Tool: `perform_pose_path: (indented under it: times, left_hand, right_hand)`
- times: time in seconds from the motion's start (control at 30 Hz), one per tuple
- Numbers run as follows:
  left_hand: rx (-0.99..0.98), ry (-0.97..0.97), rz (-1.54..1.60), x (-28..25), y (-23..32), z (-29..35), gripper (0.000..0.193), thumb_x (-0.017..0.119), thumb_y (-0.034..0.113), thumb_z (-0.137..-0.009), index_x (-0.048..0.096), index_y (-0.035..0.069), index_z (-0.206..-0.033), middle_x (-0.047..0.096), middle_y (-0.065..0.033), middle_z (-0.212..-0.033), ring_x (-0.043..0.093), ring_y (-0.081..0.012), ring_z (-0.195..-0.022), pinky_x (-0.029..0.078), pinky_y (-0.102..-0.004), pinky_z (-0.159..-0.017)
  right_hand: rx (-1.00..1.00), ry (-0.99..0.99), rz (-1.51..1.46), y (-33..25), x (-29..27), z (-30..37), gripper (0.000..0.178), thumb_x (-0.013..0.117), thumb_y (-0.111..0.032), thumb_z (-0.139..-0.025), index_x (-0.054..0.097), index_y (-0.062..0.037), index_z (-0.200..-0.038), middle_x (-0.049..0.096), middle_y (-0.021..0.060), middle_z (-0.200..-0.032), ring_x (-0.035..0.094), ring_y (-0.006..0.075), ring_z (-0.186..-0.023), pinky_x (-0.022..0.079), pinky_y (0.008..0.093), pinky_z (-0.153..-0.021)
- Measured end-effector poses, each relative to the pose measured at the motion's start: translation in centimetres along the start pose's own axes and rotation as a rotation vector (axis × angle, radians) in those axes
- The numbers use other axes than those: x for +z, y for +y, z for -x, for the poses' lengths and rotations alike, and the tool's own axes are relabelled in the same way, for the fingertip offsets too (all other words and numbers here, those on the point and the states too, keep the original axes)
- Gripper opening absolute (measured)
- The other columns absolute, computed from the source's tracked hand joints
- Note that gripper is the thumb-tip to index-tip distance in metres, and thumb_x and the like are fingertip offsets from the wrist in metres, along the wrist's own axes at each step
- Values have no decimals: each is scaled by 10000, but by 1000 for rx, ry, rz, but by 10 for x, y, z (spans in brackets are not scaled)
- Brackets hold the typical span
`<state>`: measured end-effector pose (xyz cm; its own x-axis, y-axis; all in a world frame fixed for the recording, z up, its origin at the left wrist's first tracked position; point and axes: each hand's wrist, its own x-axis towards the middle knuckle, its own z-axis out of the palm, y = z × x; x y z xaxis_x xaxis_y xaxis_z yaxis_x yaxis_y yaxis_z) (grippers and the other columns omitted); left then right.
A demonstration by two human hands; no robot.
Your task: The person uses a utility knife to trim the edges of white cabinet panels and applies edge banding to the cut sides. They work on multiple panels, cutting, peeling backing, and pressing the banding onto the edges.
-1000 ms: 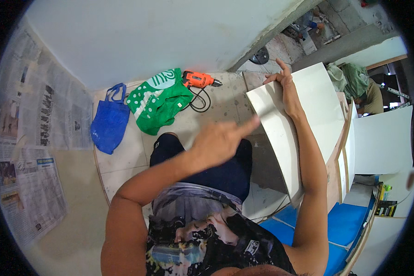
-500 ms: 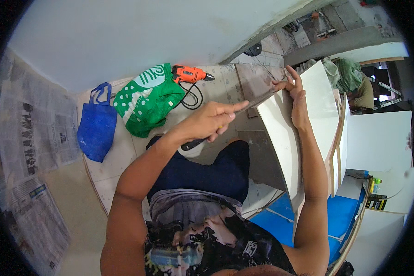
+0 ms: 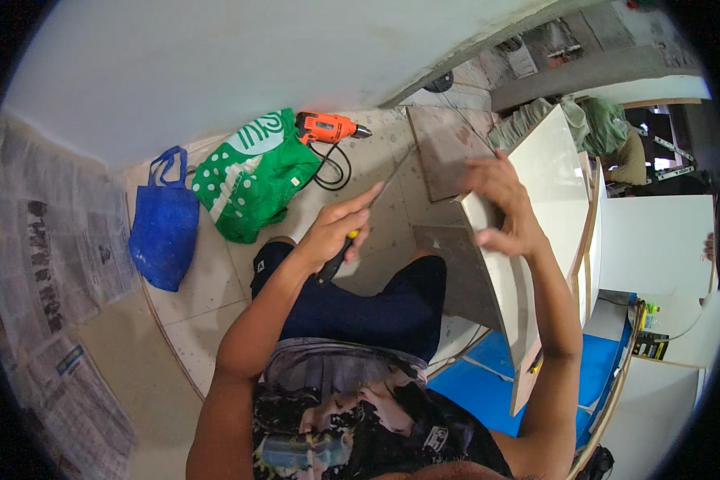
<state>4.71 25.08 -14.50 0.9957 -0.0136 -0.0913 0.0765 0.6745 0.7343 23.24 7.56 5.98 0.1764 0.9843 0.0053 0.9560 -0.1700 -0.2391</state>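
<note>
My left hand [image 3: 334, 232] is wrapped round the black-and-yellow handle of a long, narrow tool that looks like a file [image 3: 394, 174]. Its grey blade points up and away, apart from the board. My right hand [image 3: 510, 200] hovers open over the far corner of a white board [image 3: 500, 268], fingers spread and slightly blurred. Whether that hand touches the board I cannot tell. The board stands tilted at my right, its brownish edge running toward me.
An orange corded drill [image 3: 326, 128] lies by the wall beside a green bag [image 3: 252, 188] and a blue bag [image 3: 164, 228]. Newspaper sheets [image 3: 44, 264] cover the left side. More white panels [image 3: 556, 172] lean at the right, near a blue surface [image 3: 476, 384].
The file has come off the board's edge and moved left and nearer with my left hand. My right hand has let go of the blade's tip and spread its fingers.
</note>
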Motion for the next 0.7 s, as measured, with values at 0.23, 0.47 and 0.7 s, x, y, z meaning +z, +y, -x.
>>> perform_pose_path:
  times: [0.23, 0.47, 0.7]
  left_hand:
    - [-124, 195, -60, -15, -52, 48, 481, 432, 137, -1023, 382, 148, -1502, 450, -1, -634, 434, -88, -469, 413, -241, -435]
    - [-69, 377, -177, -10, -55, 59, 529, 469, 93, -957, 413, 104, -1483, 465, 1, -657, 450, -94, -466, 419, -249, -411]
    - [176, 449, -343, 36, 2, 47, 534, 445, 147, -1013, 314, 131, -1530, 433, 4, -640, 408, -70, -456, 385, -221, -394]
  right_hand:
    - [43, -204, 426, -55, 1, -41, 150, 676, -181, -715, 618, -43, -703, 588, 108, -814, 604, 312, -857, 514, 445, -781]
    - [332, -190, 284, -46, 13, -43, 294, 680, -277, -848, 604, 1, -906, 618, 178, -983, 609, 341, -977, 500, 436, -771]
    - [307, 133, 496, -65, 45, 94, 650, 516, -133, -902, 280, -12, -1495, 259, 193, -1569, 291, 370, -1435, 289, 515, -1137]
